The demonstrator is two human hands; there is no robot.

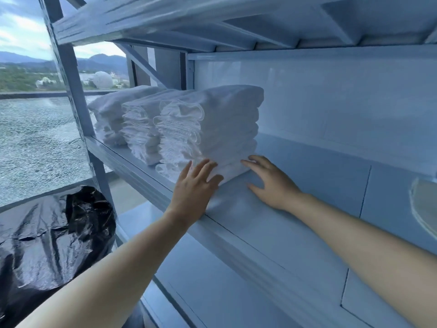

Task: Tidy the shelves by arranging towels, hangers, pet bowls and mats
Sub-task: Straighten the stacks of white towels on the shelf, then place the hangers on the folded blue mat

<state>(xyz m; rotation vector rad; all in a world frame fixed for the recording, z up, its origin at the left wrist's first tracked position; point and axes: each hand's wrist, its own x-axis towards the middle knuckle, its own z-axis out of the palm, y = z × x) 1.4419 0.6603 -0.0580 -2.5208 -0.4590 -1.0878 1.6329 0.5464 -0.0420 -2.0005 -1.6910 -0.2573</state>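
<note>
Already three stacks of towels (139, 124) stand together on the shelf (295, 221). The left hand (192, 188) and right hand (272, 183) touch the nearest stack (220, 124) with straight, released fingers (squaring it, I think). Hangers, bowls, mats are not visible, probably still undone.

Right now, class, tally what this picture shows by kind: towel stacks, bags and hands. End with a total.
White towel stacks: 3
Black plastic bag: 1
Hands: 2, left hand and right hand
Total: 6
</note>
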